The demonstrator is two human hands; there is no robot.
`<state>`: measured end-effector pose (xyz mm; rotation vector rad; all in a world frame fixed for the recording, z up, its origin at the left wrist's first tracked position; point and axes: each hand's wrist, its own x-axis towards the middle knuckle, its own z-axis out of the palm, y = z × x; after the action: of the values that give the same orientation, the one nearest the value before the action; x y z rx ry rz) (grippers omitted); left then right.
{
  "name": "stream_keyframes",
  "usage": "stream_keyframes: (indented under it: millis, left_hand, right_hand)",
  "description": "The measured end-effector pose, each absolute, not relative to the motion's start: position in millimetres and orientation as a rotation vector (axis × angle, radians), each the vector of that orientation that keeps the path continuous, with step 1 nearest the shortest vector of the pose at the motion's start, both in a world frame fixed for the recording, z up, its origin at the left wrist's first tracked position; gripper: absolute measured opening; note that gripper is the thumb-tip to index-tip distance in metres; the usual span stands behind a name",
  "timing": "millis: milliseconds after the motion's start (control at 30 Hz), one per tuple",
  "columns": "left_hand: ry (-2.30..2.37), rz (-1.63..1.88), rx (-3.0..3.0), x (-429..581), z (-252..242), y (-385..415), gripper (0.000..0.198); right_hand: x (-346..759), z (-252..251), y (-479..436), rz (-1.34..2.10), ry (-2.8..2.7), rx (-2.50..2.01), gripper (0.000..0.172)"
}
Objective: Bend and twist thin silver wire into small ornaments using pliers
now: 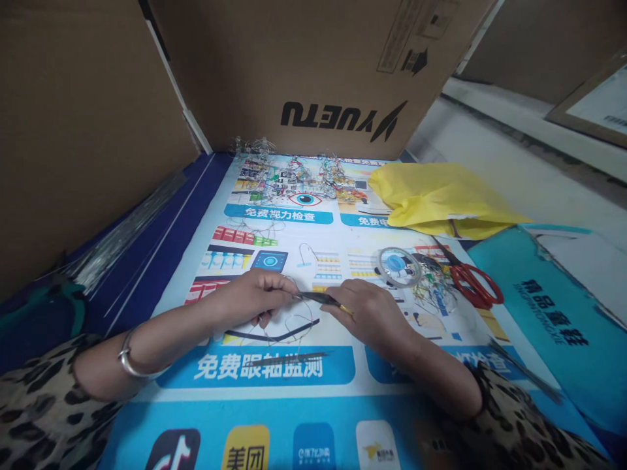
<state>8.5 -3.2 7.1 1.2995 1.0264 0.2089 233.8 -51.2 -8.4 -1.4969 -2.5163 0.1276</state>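
Two hands meet at the centre of the frame: the left hand [262, 297] pinches one thin, looped wire [300, 341] between closed fingertips, and the right hand [365, 310] has its fingers wrapped around one pair of pliers [321, 297], whose tip points at the left fingertips. The wire's loop hangs just below, over a printed sheet [333, 408]. Right of centre lie one roll of tape [418, 267] and one pair of red-handled scissors [465, 273]; beyond them, one yellow bag [441, 196] and one blue-green box [563, 326]. Tangled wires [298, 179], too many to count, fill the upper middle.
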Motion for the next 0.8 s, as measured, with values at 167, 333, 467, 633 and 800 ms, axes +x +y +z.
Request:
stream_keyframes:
  millis: [167, 333, 467, 633, 800]
  left_hand:
    - [0.998, 0.218, 1.237, 8.5, 9.9, -3.1, 0.024]
    - [0.937, 0.204, 1.223, 6.0, 9.4, -1.7, 0.025]
    - [0.908, 0.203, 1.233, 5.7, 9.5, -0.9, 0.027]
    - [0.92, 0.231, 1.265, 7.8, 11.8, -2.2, 0.027]
    - [0.963, 0.247, 1.324, 7.7, 12.0, -3.4, 0.025]
  right_hand:
    - [232.3, -9.6, -52.4, 0.092, -2.489, -1.482, 0.024]
    - [231.3, -12.2, -52.9, 0.072, -2.475, -1.472, 0.025]
    - [230.5, -12.6, -52.9, 0.084, -2.456, -1.489, 0.025]
    - [229.6, -12.9, -53.5, 0.061, -2.459, -1.498, 0.027]
    - [229.3, -13.6, -54.1, 0.073, -2.455, -1.493, 0.026]
